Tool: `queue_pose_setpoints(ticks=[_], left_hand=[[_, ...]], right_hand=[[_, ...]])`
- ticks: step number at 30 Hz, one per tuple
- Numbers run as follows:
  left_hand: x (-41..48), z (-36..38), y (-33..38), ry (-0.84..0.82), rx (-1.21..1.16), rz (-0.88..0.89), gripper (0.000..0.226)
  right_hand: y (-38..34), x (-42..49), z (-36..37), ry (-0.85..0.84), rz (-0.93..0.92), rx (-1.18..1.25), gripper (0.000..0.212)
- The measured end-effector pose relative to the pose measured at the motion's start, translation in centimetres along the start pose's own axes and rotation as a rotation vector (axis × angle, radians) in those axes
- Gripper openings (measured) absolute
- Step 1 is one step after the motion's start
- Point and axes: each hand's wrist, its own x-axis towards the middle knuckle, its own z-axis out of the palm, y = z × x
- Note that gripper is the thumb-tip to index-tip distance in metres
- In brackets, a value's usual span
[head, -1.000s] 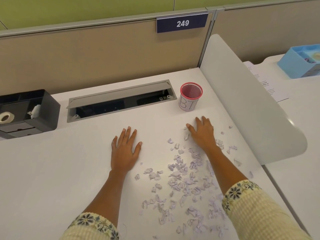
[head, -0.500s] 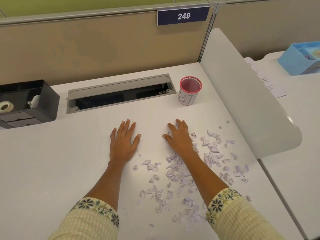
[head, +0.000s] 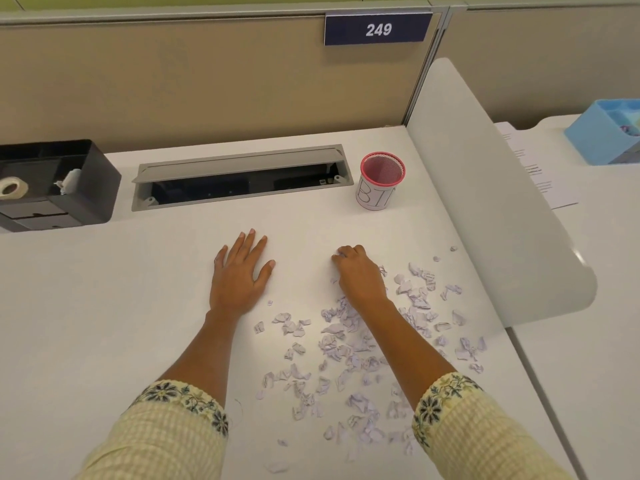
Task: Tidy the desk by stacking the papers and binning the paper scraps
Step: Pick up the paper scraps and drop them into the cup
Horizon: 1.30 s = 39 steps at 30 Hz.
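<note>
Many small torn paper scraps lie scattered over the right half of the white desk. My right hand sits at the far-left edge of the scraps, its fingers curled down and closing on a few scraps under the palm. Flat on bare desk to the left of the scraps rests my left hand, fingers spread. A pink mesh cup labelled BIN stands upright beyond my right hand. Printed papers lie on the neighbouring desk, past the divider.
A white curved divider panel borders the desk on the right. An open grey cable tray runs along the back. A black organiser with a tape roll sits at far left, a blue box at far right.
My right hand swept left across the scraps, away from the divider, and its fingers went from flat to curled. My left hand stayed put.
</note>
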Motion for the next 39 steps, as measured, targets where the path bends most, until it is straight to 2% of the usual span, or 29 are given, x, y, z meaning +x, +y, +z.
queue_pose_setpoints(ticks=[8, 10, 12, 16, 19, 23, 30, 39], left_hand=[[0.0, 0.1, 0.0, 0.011, -0.023, -0.006, 0.061], [0.0, 0.1, 0.0, 0.011, -0.026, -0.006, 0.061], [0.0, 0.2, 0.0, 0.017, -0.018, -0.006, 0.060], [0.1, 0.3, -0.1, 0.022, -0.009, -0.004, 0.060], [0.0, 0.3, -0.1, 0.023, -0.012, -0.004, 0.059], [0.0, 0.3, 0.0, 0.026, -0.012, -0.005, 0.059], [0.1, 0.2, 0.1, 0.018, -0.012, -0.004, 0.060], [0.2, 0.0, 0.1, 0.016, -0.016, -0.011, 0.061]], right_hand=[[0.3, 0.8, -1.3, 0.023, -0.013, 0.000, 0.026], [1.0, 1.1, -1.4, 0.024, 0.049, 0.128, 0.025], [2.0, 1.6, -2.0, 0.017, 0.176, 0.359, 0.026], [4.1, 2.7, -4.7, 0.067, 0.392, 0.760, 0.012], [5.6, 4.0, -7.0, 0.103, 0.429, 0.888, 0.009], [7.3, 6.1, -9.6, 0.181, 0.371, 0.730, 0.013], [9.4, 11.0, -12.7, 0.292, 0.389, 0.572, 0.017], [9.9, 13.5, -11.8, 0.191, 0.355, 0.426, 0.028]])
